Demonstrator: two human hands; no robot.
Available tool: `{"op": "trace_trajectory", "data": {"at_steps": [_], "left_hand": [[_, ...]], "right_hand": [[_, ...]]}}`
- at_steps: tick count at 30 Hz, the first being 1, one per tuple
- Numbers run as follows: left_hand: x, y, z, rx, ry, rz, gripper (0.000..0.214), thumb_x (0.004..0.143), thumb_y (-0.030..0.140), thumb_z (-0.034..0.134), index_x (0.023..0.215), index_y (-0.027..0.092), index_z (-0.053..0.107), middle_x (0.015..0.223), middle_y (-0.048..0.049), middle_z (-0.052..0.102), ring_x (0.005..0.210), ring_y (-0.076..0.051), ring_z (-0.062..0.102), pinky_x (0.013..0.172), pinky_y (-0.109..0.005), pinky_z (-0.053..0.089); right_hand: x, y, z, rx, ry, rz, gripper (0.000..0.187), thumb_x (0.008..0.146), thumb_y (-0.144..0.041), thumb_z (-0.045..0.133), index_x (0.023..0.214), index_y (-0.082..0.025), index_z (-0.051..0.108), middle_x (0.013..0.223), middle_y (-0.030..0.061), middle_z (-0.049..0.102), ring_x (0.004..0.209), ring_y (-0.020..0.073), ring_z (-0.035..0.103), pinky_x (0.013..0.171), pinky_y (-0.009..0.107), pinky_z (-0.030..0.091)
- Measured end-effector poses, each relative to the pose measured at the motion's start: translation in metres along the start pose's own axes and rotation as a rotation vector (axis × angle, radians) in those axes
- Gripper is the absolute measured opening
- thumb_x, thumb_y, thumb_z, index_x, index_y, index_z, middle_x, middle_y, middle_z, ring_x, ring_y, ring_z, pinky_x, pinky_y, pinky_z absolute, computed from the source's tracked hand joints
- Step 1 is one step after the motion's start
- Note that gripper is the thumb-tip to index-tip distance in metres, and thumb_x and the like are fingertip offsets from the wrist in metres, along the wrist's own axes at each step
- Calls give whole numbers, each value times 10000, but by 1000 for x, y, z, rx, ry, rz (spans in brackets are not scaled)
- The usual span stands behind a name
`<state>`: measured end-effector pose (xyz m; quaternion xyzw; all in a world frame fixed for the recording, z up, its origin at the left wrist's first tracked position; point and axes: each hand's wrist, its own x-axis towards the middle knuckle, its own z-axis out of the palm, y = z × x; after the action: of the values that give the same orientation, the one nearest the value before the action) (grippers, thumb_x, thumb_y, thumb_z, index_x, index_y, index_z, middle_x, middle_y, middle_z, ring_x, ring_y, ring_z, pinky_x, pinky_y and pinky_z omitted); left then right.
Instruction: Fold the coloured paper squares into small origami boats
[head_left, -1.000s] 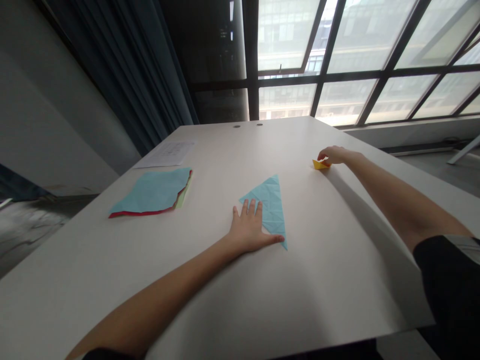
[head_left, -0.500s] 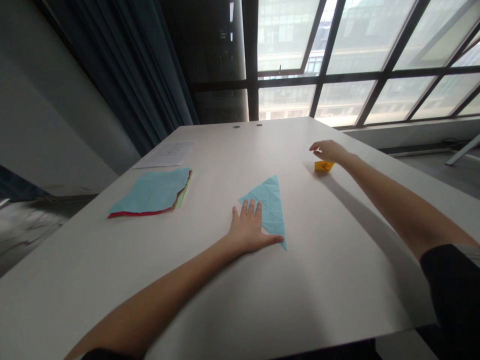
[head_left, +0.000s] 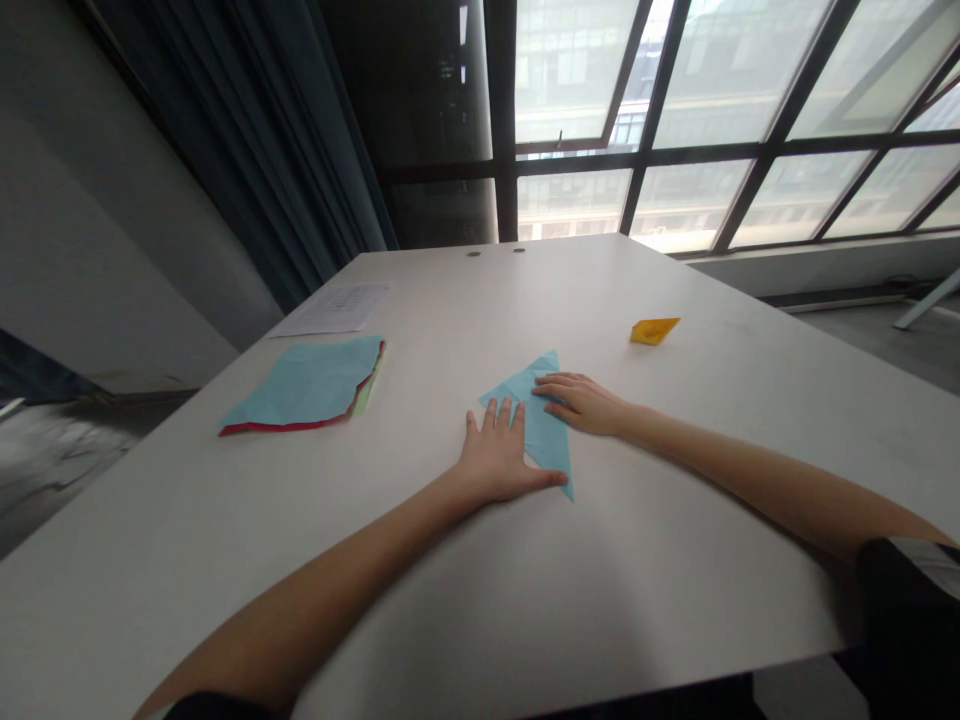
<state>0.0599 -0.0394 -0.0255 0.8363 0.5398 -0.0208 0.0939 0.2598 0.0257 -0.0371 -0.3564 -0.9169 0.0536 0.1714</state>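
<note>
A light blue sheet of paper (head_left: 547,440), folded into a triangle with crease lines, lies flat on the white table. My left hand (head_left: 496,458) rests on its left and lower part, fingers spread and thumb stretched to the right near the lower tip. From the right, my right hand (head_left: 583,402) lies over the upper right part of the paper, its fingers stretched out to the left. Neither hand grips the sheet. Beyond my right hand sits a small folded yellow paper boat (head_left: 654,331).
To the left lies a stack of coloured paper (head_left: 307,385), blue on top with red and green edges showing. Behind it is a printed white sheet (head_left: 334,308). The white table (head_left: 420,600) reaches toward the windows; a dark curtain (head_left: 247,130) hangs at the left.
My right hand has moved from beside the yellow paper boat, left and nearer, onto the blue paper. The boat is now fully uncovered. My left hand has stayed in place.
</note>
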Motion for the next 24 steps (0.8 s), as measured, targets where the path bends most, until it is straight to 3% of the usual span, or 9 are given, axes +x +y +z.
{"op": "trace_trajectory", "data": {"at_steps": [8,11,15,21,24], "left_hand": [[2,-7,-16,19,-126,73,1234,508,881,334,1429,100,79,1482,-195,49,1346,-400,41,1004,-647,41],[2,-7,-18,25,-149,72,1248,494,885,342,1431,107,69,1482,-194,43,1346,-401,40,1004,-647,40],[0,-13,-20,30,-138,93,1193,516,876,344,1430,147,107,1488,-170,69,1341,-410,59,993,-662,29],[-1,-20,-27,-42,1,8,731,782,706,186,1286,222,404,1388,-117,375,1267,-320,313,1001,-594,178],[5,-26,-26,-31,146,-80,611,819,601,301,1255,190,418,1322,-135,439,1204,-294,390,991,-537,238]], "right_hand": [[-4,30,-5,-41,-144,245,530,892,-518,263,1361,-283,342,1437,82,318,1314,277,283,1024,570,220],[-6,36,-3,-63,-126,304,526,895,-507,260,1362,-279,342,1437,71,322,1314,280,280,1024,560,227],[-8,33,1,-91,-34,308,480,903,-466,279,1299,-249,442,1356,77,441,1254,254,373,1018,466,288],[-10,23,1,-100,111,341,344,883,-394,374,1094,-215,579,1110,98,589,1058,233,509,917,396,378],[-12,24,1,-94,123,311,324,856,-405,430,1069,-206,573,1069,99,597,1029,236,519,902,400,384]]}}
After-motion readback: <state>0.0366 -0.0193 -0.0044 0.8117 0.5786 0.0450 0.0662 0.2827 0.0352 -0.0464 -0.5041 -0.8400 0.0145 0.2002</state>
